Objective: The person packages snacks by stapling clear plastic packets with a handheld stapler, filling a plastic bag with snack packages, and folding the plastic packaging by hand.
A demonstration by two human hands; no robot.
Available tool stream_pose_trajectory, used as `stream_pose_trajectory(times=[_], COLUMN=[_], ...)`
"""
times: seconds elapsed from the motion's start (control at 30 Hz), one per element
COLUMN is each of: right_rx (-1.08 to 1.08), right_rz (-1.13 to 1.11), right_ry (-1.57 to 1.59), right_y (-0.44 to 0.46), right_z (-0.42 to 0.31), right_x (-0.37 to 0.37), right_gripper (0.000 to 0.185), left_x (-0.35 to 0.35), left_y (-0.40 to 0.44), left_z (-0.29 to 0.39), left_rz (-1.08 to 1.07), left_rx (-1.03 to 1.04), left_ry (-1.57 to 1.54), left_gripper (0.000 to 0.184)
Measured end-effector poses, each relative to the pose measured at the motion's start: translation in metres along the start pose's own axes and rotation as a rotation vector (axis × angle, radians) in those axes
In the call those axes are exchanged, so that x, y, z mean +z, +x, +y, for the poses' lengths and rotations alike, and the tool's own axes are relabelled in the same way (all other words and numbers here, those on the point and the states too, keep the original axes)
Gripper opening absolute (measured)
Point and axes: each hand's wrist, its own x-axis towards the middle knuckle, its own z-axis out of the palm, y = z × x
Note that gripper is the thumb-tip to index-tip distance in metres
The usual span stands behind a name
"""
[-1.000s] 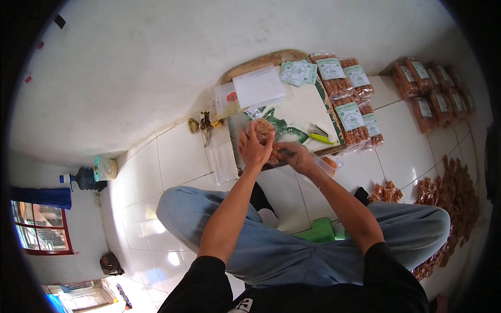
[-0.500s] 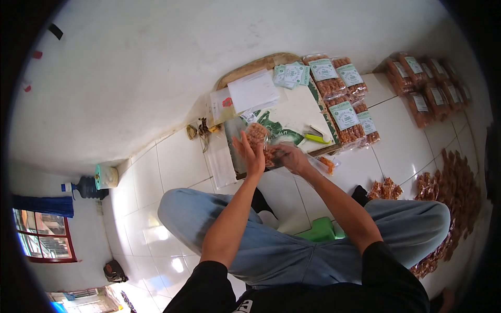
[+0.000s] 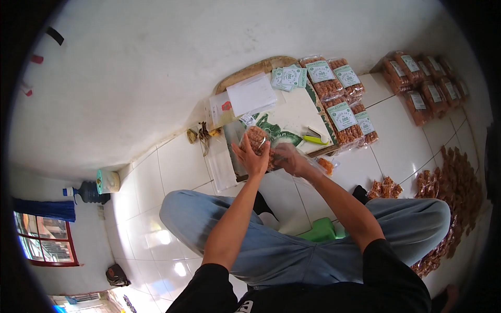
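My left hand is wrapped round a clear plastic bag of brown snacks above the near edge of the low table. Beside it, my right hand is closed on the bag's loose plastic end, which trails over my wrist. The fingertips of that hand are partly hidden. On the tabletop beyond my hands lies a yellow-green stapler. A stack of white sheets and several green-and-white labels rest at the table's far side.
Labelled snack packs stand at the table's right side, with more packs by the wall. Small snack bags and a large brown pile cover the floor at right. A green plastic object sits between my legs.
My left hand has closed more round the snack bag, its fingers less stretched out. My right hand stays at the plastic end. The whole view has shifted slightly.
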Motion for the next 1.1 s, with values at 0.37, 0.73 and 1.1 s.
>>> stream_pose_trajectory(times=[0.37, 0.73, 1.1], right_rx=[0.153, 0.1, 0.615], right_rz=[-0.239, -0.413, -0.102], right_ry=[0.004, -0.841, -1.018], right_y=[-0.025, -0.202, -0.292], right_z=[-0.005, 0.035, 0.039], right_x=[-0.024, -0.251, -0.222], right_gripper=[0.069, 0.029, 0.043], left_x=[0.013, 0.013, 0.016], left_y=[0.004, 0.003, 0.007], left_z=[-0.008, -0.002, -0.007], left_rz=[0.086, 0.083, 0.069], left_rx=[0.035, 0.0, 0.005], left_ry=[0.016, 0.007, 0.041], left_gripper=[0.096, 0.093, 0.093])
